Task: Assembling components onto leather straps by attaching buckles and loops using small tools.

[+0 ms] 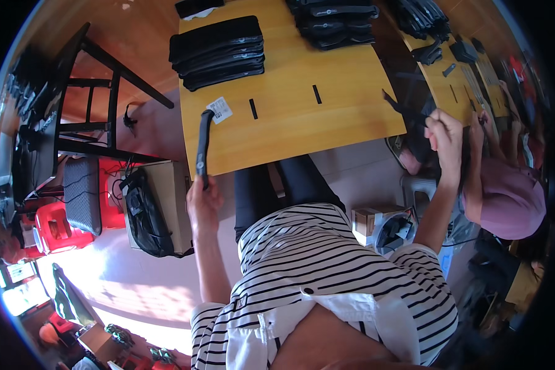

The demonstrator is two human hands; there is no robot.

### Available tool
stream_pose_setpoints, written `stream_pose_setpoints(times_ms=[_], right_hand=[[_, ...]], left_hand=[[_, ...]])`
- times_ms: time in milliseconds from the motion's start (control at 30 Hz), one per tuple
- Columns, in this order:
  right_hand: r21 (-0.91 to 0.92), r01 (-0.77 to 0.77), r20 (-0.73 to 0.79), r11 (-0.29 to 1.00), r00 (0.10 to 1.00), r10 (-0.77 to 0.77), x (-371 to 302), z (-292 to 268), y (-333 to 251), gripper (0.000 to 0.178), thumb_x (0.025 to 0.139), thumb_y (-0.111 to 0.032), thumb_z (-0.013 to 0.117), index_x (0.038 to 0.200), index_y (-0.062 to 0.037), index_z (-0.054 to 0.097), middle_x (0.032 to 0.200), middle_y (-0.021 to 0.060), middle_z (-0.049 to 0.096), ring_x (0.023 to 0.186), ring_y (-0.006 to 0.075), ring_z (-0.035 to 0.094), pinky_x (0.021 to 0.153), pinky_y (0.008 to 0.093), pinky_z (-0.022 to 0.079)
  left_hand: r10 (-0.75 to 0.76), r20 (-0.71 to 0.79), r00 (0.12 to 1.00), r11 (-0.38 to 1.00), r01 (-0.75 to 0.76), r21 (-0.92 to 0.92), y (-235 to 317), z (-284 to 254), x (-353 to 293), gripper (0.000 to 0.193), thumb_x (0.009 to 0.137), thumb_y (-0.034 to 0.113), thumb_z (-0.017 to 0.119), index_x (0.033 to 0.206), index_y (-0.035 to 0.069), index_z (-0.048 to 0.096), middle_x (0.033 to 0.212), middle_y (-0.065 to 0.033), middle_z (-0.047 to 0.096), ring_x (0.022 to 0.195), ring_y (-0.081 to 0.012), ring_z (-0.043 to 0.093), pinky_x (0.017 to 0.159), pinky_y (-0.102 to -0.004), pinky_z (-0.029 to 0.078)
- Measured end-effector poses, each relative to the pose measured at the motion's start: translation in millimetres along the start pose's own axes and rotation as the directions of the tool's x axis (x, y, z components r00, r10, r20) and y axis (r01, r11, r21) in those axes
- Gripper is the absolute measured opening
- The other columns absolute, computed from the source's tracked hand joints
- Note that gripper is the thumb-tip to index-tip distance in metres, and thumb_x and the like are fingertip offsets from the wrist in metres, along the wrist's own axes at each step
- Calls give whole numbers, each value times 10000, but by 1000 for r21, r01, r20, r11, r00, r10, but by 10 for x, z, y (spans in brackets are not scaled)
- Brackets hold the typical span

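My left hand (205, 200), at the table's left front edge, is closed on the near end of a black strap (202, 145). The strap runs away from me over the tabletop, and its far end meets a white printed label (221, 110). Off the table's right edge, my right hand (444, 137) is raised and closed around a thin dark strip (407, 111) with a brownish tip. Whether it is a strap or a tool I cannot tell. Two short black strips (253, 109) mark the yellow wooden table (283, 132) between my hands.
Folded black fabric pieces form a stack (217, 52) at the table's far left, and another pile (336, 24) at the far right. A person in a pink top (509, 200) works at right. Left of me stand a black metal frame (111, 105), a carton with a black bag (147, 213) and red stools (58, 228).
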State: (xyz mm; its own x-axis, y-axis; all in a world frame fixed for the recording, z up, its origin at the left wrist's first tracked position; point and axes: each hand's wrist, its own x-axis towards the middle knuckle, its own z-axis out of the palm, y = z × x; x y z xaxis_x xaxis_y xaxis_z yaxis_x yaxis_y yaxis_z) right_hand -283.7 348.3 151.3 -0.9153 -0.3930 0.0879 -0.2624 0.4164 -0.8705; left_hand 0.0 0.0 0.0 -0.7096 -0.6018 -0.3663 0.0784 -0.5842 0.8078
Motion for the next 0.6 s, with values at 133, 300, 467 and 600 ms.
stream_pose_setpoints(times_ms=[133, 300, 467, 600], right_hand=[[-361, 268, 34, 893, 961, -274, -31, 225, -146, 162, 761, -10, 551, 642, 41, 454, 556, 46, 448, 466, 92, 361, 449, 245, 296], [-501, 343, 9, 795, 920, -391, -93, 288, -298, 89, 738, 23, 592, 823, 43, 612, 581, 77, 483, 461, 103, 412, 427, 244, 321], [-331, 509, 162, 794, 860, -483, -192, 514, -305, 203, 686, 34, 655, 879, -28, 660, 577, 37, 519, 480, 115, 507, 431, 254, 384], [-192, 682, 313, 705, 724, -615, -229, 915, -251, 226, 669, -18, 696, 887, -69, 667, 575, 31, 509, 497, 159, 526, 443, 273, 406]], left_hand=[[-76, -168, 983, 973, 110, 202, -368, 70, 166, 563, 880, 517, 406, 814, -15, 576, 603, -80, 572, 497, -156, 578, 443, -222, 457], [-255, -166, 953, 885, 299, 358, -413, 128, 22, 810, 824, 687, 257, 845, -47, 600, 639, -137, 619, 549, -196, 624, 473, -235, 486], [-486, 350, 801, 784, 223, 580, -205, 678, -127, 807, 825, 677, 277, 1014, -53, 566, 722, -137, 630, 609, -183, 621, 524, -239, 482], [-332, 595, 732, 923, 382, 45, -308, 1293, -6, 667, 858, 584, 382, 1093, -23, 526, 768, -81, 613, 597, -129, 561, 499, -207, 417]])
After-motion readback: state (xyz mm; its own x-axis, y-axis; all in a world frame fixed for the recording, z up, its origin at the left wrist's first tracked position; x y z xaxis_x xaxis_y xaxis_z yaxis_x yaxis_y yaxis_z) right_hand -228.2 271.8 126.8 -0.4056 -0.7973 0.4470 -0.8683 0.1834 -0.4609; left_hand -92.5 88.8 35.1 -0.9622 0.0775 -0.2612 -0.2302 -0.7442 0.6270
